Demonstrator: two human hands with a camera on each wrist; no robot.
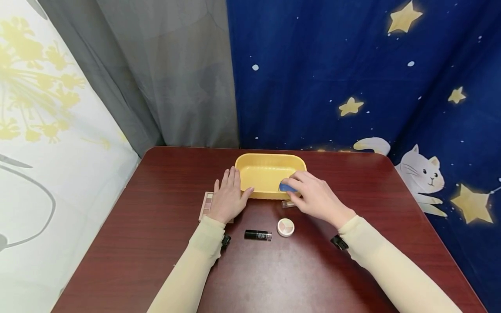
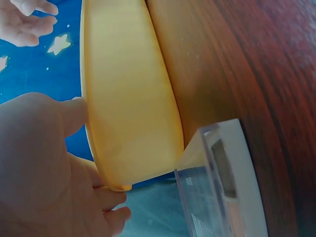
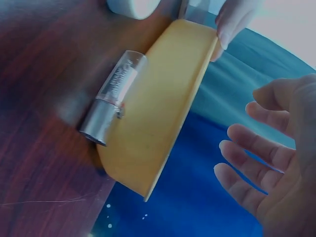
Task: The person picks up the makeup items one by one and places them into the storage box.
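A yellow plastic tray [image 1: 270, 157] stands near the table's far edge. My left hand [image 1: 225, 200] rests at its left near corner, fingers straight along the left end and thumb on the near rim. Over the tray's right near corner hovers my right hand [image 1: 317, 195], its fingers loosely bent. Beneath those fingers a blue object [image 1: 286, 188] shows in part; its kind cannot be told. In the right wrist view nothing appears between the fingers and thumb. A clear-capped cosmetic tube [image 3: 111, 98] lies against the tray's near wall.
An eyeshadow palette [image 1: 205, 204] lies partly under my left hand. Nearer to me are a black lipstick-like tube [image 1: 257, 235] and a round white pot with a sectioned top [image 1: 285, 227]. Curtains [image 1: 297, 87] hang just behind the dark red table [image 1: 156, 243].
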